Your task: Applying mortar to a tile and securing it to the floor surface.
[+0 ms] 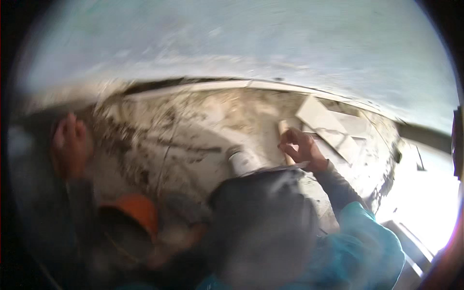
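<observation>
My left hand (72, 145) is at the far left, by the foot of the wall. Its fingers look stretched upward with nothing visible in them, though they are blurred. On the right, my right hand (304, 150) is closed, thumb and finger curled round a short pale wooden stick (283, 127). Part of the stick sticks out above the fingers and part below; whether it belongs to a tool is unclear. Beside that hand, a loose pale tile (325, 121) lies tilted over other flat pieces. A dark, blurred shape (261, 227) covers the lower middle.
A pale blue-green wall (241, 38) runs across the far side, with a light strip (208, 87) along its base. Dirt and rubble (130, 140) cover the tiled floor. An orange rounded container (133, 210) is at lower left. Bright light fills the right edge.
</observation>
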Demonstrator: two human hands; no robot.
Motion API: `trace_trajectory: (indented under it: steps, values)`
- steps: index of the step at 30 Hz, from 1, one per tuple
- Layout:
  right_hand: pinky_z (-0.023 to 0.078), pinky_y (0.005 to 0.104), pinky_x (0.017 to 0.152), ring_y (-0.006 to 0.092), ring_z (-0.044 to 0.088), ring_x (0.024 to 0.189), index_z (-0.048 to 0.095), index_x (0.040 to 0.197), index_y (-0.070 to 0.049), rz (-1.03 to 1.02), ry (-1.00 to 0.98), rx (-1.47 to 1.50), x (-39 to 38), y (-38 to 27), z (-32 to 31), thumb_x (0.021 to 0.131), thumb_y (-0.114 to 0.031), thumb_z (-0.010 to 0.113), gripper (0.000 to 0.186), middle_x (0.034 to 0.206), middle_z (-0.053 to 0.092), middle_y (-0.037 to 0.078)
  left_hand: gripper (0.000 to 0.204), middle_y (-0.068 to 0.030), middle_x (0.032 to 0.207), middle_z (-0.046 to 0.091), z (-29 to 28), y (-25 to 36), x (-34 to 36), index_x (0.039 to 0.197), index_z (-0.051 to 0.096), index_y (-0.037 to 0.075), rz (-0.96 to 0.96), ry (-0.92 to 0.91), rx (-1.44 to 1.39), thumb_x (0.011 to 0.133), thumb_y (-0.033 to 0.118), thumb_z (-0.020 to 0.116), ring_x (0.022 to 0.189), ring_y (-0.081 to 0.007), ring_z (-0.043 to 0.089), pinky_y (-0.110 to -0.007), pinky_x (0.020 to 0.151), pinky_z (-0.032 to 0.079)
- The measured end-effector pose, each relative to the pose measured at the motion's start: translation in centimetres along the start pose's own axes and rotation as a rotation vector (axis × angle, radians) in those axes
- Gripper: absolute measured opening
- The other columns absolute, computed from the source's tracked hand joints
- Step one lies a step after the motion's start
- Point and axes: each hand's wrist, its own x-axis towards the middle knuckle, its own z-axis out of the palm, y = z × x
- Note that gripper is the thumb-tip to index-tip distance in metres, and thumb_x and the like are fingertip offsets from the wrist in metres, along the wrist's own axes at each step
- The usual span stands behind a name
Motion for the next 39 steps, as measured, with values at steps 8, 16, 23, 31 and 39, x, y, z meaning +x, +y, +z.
trace_trajectory:
  steps: [8, 16, 23, 31, 39]
  values:
    - [0.042, 0.045, 0.094, 0.0368, 0.052, 0.11, 0.054, 0.119, -0.005, -0.003, 0.544, -0.741, -5.0, 16.9, -9.1, 0.074, -0.011, 0.069, 0.048, 0.114, 0.057, 0.017, 0.033, -0.0157, 0.123, 0.047, -2.0, 7.8, -21.2, 0.118, 0.057, 0.009, 0.388, -1.592, 0.18, 0.094, 0.031, 0.051, 0.114, -0.0302, 0.043, -0.046, 0.094, 0.035]
    - [0.041, 0.047, 0.096, 0.0378, 0.047, 0.113, 0.03, 0.145, -0.003, 0.107, 0.452, -0.909, -6.5, 19.3, -8.9, 0.062, -0.027, 0.082, 0.1, 0.12, 0.05, 0.02, 0.046, -0.0164, 0.144, 0.041, -6.3, 10.8, -24.8, 0.131, 0.054, 0.02, 0.453, -1.63, 0.736, 0.088, 0.035, 0.056, 0.133, -0.0383, 0.036, -0.054, 0.109, 0.028]
    - [0.042, 0.0494, 0.08, 0.0372, 0.05, 0.088, 0.031, 0.142, 0.0, -0.096, 0.301, -1.068, -6.3, 22.0, -10.4, 0.065, -0.048, 0.08, 0.104, 0.097, 0.053, 0.021, 0.032, -0.0172, 0.107, 0.061, -6.0, 11.1, -20.0, 0.106, 0.064, 0.005, 0.518, -1.56, 0.6, 0.075, 0.015, 0.061, 0.108, -0.0329, 0.057, -0.052, 0.085, 0.048]
    - [0.051, 0.0445, 0.084, 0.0318, 0.057, 0.104, 0.045, 0.137, -0.009, -0.556, 0.111, -0.674, 3.4, -0.4, 4.8, 0.065, -0.036, 0.079, 0.084, 0.113, 0.053, 0.018, 0.061, -0.0198, 0.126, 0.051, 8.4, 4.3, -19.9, 0.132, 0.039, 0.003, -0.031, -1.195, 0.035, 0.087, 0.035, 0.065, 0.112, -0.0349, 0.056, -0.044, 0.093, 0.047]
    - [0.048, 0.0469, 0.085, 0.0361, 0.052, 0.103, 0.04, 0.138, -0.004, -0.725, -0.045, -0.417, 11.5, -19.1, 19.8, 0.073, -0.041, 0.075, 0.083, 0.115, 0.048, 0.023, 0.039, -0.0188, 0.12, 0.053, 7.6, 1.0, -16.0, 0.13, 0.04, -0.002, 0.116, -0.382, -0.193, 0.1, 0.021, 0.047, 0.1, -0.0232, 0.06, -0.034, 0.086, 0.051]
